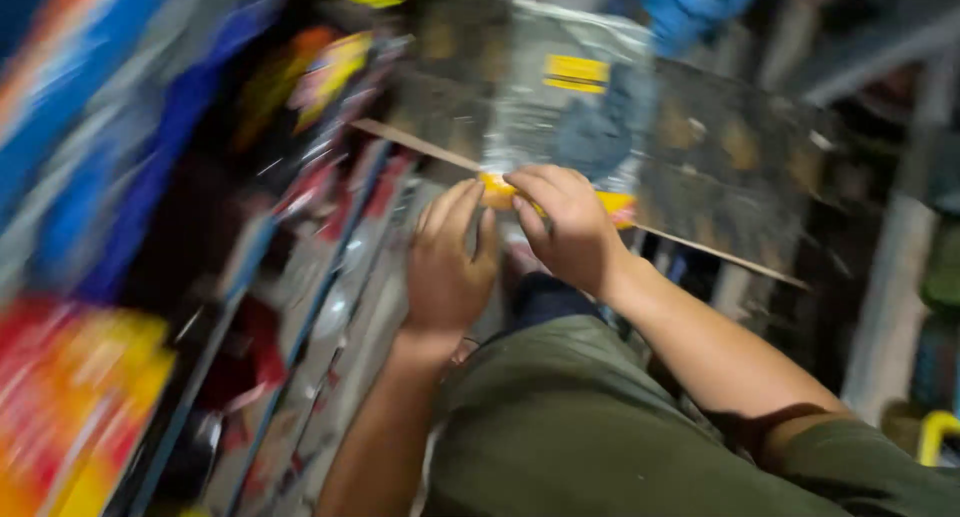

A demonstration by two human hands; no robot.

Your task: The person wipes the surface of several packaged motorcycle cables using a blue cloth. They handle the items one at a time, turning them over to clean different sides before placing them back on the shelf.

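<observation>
My left hand [447,260] and my right hand [567,222] meet at the lower edge of a clear plastic-wrapped pack [560,97] with a yellow label. Both grip a yellow-orange strip [497,191] at the pack's bottom. The pack rests against a flat cardboard sheet [720,167] with a dark mottled surface. My right fingers curl over the edge; my left fingers lie flat beside them. The view is motion-blurred.
Shelves [300,307] with colourful packets run along the left: blue ones [90,127] up high, red and yellow ones [70,407] low. A pale post [890,307] stands at right. My green shirt [560,427] fills the bottom.
</observation>
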